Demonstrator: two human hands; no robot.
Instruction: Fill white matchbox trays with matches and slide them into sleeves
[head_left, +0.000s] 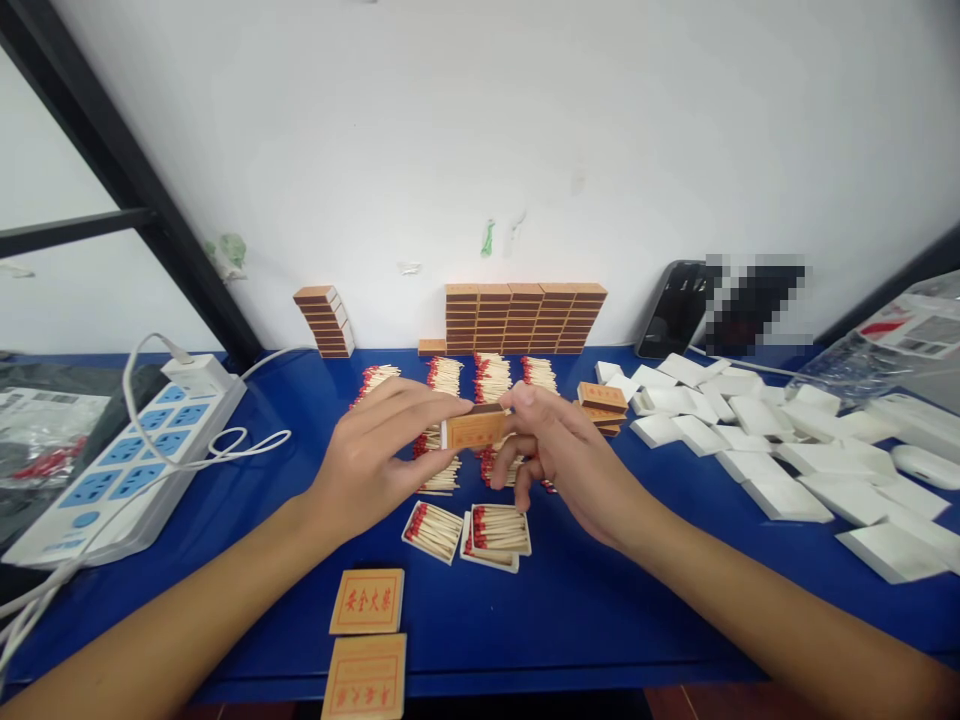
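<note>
A small orange matchbox [475,431] is held up above the table, its printed side towards me. My left hand [375,445] pinches its left end between thumb and fingers, and a bit of white shows at that end. At the other end, the thumb and forefinger of my right hand [566,450] close on the box, while the other fingers curl below. Beneath lie white trays filled with red-tipped matches: one tray [433,530] on the left, and another tray [501,528] resting on a third. Behind my hands are piles of loose matches [493,380], partly hidden.
Stacked matchboxes [525,320] line the wall, with a smaller stack [324,322] to the left. Orange sleeves [367,600] lie at the front edge. Many white trays [780,430] spread across the right, near a phone [675,308]. A power strip [135,465] with cables occupies the left.
</note>
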